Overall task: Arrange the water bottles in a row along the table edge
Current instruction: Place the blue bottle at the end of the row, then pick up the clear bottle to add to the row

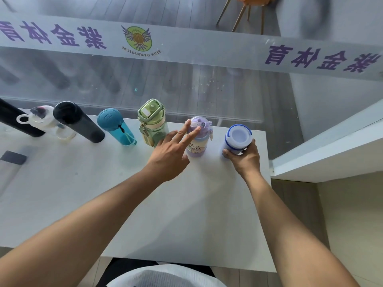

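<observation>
Several bottles stand in a row along the far edge of the white table (186, 214), against the glass. From the left: a black flask (12, 121), a white bottle (44, 119) with a ring cap, a dark flask (78, 123), a teal bottle (116, 126), a green bottle (152, 121), a purple bottle (200, 139) and a white bottle with a blue cap (238, 138). My right hand (245, 159) grips the base of the blue-capped bottle. My left hand (172, 151) is open with fingers spread, fingertips at the purple bottle's lid.
A glass panel (186, 83) with a frosted band of purple lettering rises right behind the bottles. A dark flat object (13, 157) lies at the table's left. A white ledge (331, 154) stands just right of the table. A chair's legs (240, 15) show beyond the glass.
</observation>
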A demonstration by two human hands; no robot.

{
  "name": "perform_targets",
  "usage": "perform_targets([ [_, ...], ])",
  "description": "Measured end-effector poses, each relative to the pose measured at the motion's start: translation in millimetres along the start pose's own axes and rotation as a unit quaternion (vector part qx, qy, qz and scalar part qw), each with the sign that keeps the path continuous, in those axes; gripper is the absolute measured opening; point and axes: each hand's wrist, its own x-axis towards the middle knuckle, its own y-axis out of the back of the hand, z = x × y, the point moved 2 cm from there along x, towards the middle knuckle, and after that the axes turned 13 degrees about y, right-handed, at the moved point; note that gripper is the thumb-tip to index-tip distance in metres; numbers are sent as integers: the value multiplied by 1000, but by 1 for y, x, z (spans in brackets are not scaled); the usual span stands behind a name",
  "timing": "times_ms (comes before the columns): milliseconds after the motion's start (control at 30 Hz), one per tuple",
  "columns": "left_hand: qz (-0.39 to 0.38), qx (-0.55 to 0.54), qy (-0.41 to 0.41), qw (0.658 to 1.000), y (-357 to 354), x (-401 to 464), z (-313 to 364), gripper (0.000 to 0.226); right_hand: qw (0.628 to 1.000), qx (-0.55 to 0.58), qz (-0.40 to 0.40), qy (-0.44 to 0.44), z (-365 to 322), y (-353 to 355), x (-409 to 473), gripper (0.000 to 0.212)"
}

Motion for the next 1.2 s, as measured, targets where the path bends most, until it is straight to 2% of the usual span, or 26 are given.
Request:
perform_targets([
  [233, -18, -3, 3, 1000, 2, 0, 1, 87, 1000, -1, -7, -4, -1, -2, -1, 79],
  [400, 10, 10, 11, 1000, 6, -4, 5, 82, 998, -22, -5, -55, 2, -3, -27, 87],
  [500, 36, 7, 10, 999, 12, -14, 1, 77, 997, -53, -13, -59, 0, -13, -61, 70],
  [600, 54, 21, 23, 998, 18, -32, -12, 66, 995, -78, -54, 12, -14, -32, -98, 58],
  [733, 68, 49, 74, 994, 24, -65, -39, 56, 980, -127, -86, 129, -47, -57, -123, 54],
  [967, 109, 41, 191, 975, 39, -134, -103, 48, 923, -183, -179, 286, -119, -121, -144, 53],
  [1200, 145, 51, 262, 953, 61, -192, -187, 38, 863, -215, -260, 376, -184, -211, -181, 57],
])
